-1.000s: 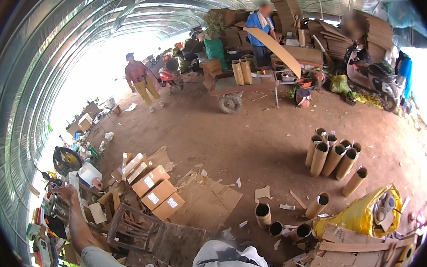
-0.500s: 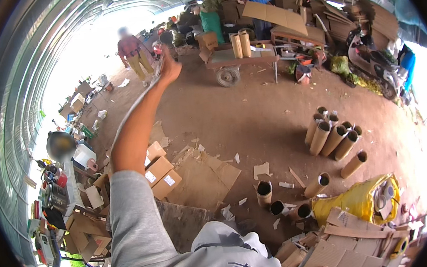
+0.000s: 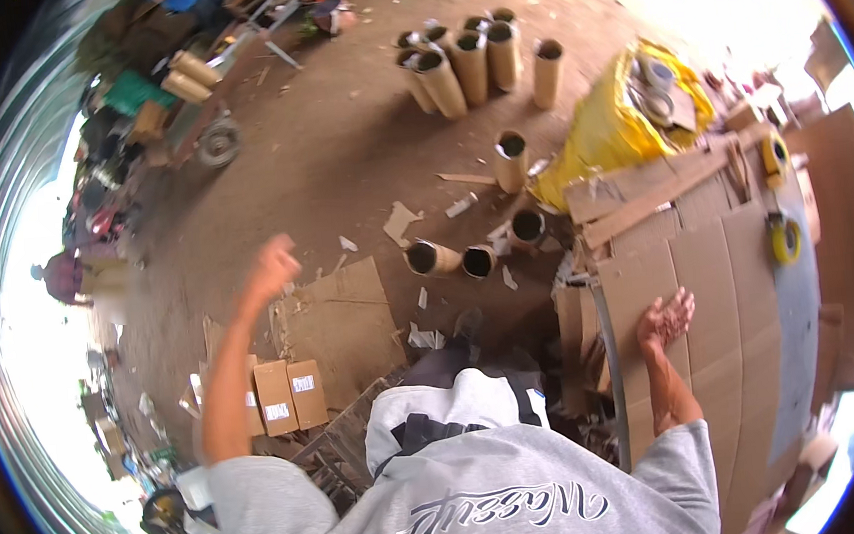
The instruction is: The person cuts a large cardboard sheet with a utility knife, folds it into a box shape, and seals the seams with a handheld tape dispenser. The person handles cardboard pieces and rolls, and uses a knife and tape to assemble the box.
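Note:
My left hand (image 3: pixel 275 267) is held out in the air above the dirt floor, over a flattened piece of cardboard (image 3: pixel 345 309). Motion smears its fingers, and I make out nothing in it. On the right, my right hand (image 3: pixel 666 318) rests open on a large cardboard sheet (image 3: pixel 719 284) that covers a table. A roll of yellow tape (image 3: pixel 784 239) lies on the table's far right part, with a second yellow tape roll (image 3: pixel 775 159) beyond it. Several brown cardboard tubes (image 3: pixel 472 68) stand upright on the floor ahead.
Beside the table slumps a yellow sack (image 3: pixel 592 138) with rolls inside. Closed cardboard boxes (image 3: pixel 277 397) sit at lower left. Paper scraps (image 3: pixel 404 224) litter the ground. A cart (image 3: pixel 219 113) carries more tubes at upper left. A person (image 3: pixel 65 275) stands at far left.
My view has swung to the right and down, bringing the table and my right hand fully into sight. My left arm, raised and stretched forward before, is lower now.

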`<action>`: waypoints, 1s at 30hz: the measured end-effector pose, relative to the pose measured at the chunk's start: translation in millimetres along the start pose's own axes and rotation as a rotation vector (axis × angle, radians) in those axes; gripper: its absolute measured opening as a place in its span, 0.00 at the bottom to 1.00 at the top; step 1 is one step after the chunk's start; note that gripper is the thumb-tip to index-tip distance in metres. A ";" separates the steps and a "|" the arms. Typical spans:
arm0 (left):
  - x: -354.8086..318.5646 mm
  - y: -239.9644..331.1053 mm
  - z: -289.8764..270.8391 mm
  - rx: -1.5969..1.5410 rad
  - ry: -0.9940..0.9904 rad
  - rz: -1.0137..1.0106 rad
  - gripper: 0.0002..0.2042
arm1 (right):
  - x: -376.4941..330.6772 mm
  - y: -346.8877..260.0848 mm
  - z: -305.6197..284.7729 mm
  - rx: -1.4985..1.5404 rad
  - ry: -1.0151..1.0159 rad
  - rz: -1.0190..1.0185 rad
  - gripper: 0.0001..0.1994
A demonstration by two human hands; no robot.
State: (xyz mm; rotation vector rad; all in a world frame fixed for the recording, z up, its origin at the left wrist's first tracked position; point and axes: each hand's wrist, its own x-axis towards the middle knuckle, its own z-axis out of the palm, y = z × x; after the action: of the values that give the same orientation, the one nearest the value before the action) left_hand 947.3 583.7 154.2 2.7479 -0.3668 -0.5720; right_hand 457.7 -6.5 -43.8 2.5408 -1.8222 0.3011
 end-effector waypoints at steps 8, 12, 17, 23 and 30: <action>-105.4 -43.7 301.7 0.127 -0.859 -0.165 0.31 | -6.5 -0.1 9.2 0.021 0.038 -0.028 0.32; -123.2 -7.9 324.8 0.100 -0.841 -0.022 0.26 | -4.9 3.7 18.1 0.017 0.040 -0.038 0.32; -91.4 25.7 342.3 -0.181 -0.718 0.044 0.24 | -3.9 -1.6 19.5 -0.003 0.022 -0.033 0.32; -46.6 73.9 332.4 -0.309 -0.593 0.007 0.21 | 1.0 -1.5 21.0 -0.016 0.041 -0.039 0.32; -59.7 52.0 306.6 -0.391 -0.471 0.027 0.18 | 2.3 -7.1 7.0 -0.136 0.017 -0.118 0.28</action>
State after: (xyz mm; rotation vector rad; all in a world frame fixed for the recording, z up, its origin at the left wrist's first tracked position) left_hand 755.3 478.8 -74.6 2.2155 -0.3502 -1.1518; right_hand 466.1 -7.1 -49.6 2.5306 -1.6192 0.1899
